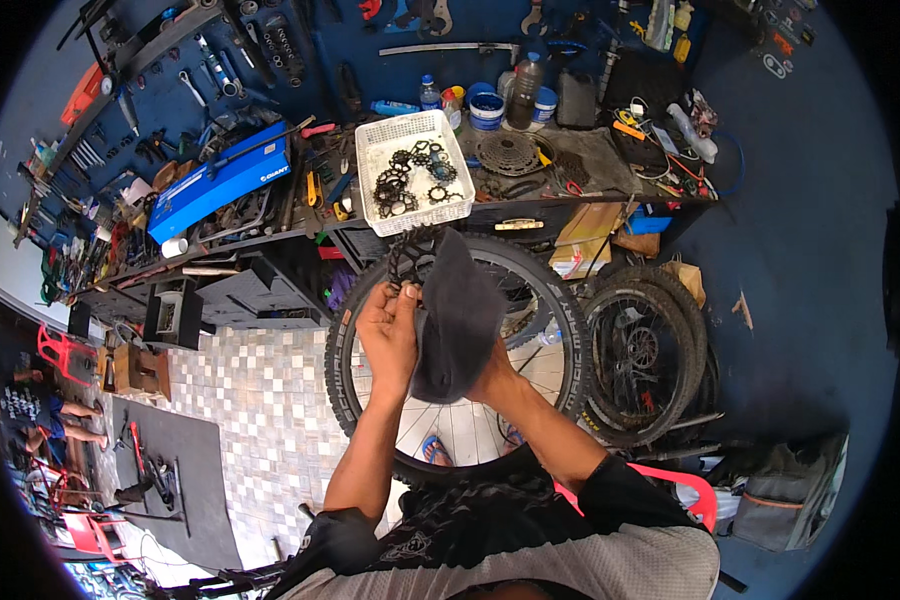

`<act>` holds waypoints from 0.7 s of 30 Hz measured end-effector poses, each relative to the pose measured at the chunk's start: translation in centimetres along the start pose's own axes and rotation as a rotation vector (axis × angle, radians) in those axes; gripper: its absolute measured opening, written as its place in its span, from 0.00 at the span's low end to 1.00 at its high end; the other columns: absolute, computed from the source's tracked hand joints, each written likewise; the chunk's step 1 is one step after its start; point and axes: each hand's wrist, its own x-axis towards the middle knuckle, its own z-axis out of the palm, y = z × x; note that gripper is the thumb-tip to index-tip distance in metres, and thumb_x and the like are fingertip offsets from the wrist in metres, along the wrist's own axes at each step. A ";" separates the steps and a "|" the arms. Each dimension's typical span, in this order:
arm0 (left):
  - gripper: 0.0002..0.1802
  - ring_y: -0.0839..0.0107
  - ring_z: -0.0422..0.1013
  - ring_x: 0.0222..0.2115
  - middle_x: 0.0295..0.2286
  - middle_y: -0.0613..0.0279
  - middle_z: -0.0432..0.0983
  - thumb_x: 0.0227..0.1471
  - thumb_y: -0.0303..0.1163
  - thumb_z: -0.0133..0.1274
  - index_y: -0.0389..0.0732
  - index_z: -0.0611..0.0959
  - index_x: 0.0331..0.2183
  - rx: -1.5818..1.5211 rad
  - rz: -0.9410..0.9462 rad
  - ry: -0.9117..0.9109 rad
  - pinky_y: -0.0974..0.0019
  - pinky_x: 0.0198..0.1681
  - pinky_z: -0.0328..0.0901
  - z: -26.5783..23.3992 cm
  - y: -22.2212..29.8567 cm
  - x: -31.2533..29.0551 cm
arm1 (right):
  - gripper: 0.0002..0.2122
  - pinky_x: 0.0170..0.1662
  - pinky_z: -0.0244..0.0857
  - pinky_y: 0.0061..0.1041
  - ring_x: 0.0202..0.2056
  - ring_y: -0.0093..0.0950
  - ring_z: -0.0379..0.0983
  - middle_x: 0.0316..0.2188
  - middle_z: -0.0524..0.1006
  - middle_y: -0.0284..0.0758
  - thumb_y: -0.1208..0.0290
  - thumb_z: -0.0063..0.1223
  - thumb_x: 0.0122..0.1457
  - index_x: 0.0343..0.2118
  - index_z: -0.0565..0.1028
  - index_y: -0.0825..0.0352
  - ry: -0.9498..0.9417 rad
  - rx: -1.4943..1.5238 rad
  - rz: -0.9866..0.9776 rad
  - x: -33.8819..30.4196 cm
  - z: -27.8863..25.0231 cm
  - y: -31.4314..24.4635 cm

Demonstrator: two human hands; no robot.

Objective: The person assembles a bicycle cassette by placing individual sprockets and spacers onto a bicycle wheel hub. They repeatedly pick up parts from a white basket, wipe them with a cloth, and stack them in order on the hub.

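Observation:
My left hand [388,325] is closed, thumb and fingers pinching a black toothed sprocket [406,258]. Part of that sprocket hides behind a dark grey cloth [458,318], which stands up in front of my right hand [490,376]. The right hand holds the cloth from behind, its fingers covered. Beyond both hands, a white plastic basket [373,150] rests on the workbench with several black sprockets [400,185] inside. Under my forearms lies a bicycle wheel [573,345] with a knobby tyre, close to my lap.
On the bench [600,150] are a large cassette [510,153], bottles [525,90], blue tubs [486,110] and a blue box [220,182]. More wheels [645,350] lean at the right. A red chair [680,480] shows behind my right arm. Another person [45,410] is at the far left.

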 end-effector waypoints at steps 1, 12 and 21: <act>0.05 0.88 0.66 0.26 0.26 0.71 0.77 0.65 0.22 0.52 0.36 0.77 0.33 -0.041 0.034 -0.012 0.80 0.29 0.60 -0.2 0.1 -0.1 | 0.25 0.65 0.57 0.43 0.60 0.44 0.69 0.54 0.76 0.43 0.65 0.60 0.54 0.57 0.74 0.63 0.010 0.001 0.004 -0.3 0.2 -0.1; 0.08 0.74 0.79 0.32 0.31 0.59 0.82 0.66 0.31 0.54 0.35 0.79 0.38 -0.050 -0.103 -0.144 0.71 0.28 0.72 -3.4 0.4 4.3 | 0.22 0.56 0.68 0.34 0.53 0.36 0.75 0.50 0.77 0.39 0.69 0.60 0.58 0.56 0.73 0.67 -0.299 0.574 0.236 -4.4 -3.3 -0.1; 0.07 0.72 0.80 0.34 0.31 0.62 0.80 0.65 0.30 0.54 0.36 0.79 0.40 -0.050 -0.232 -0.315 0.72 0.28 0.72 -5.4 2.2 3.6 | 0.24 0.51 0.69 0.47 0.48 0.51 0.77 0.43 0.81 0.49 0.53 0.61 0.60 0.53 0.73 0.64 -0.847 -0.272 0.829 -13.9 -7.6 7.6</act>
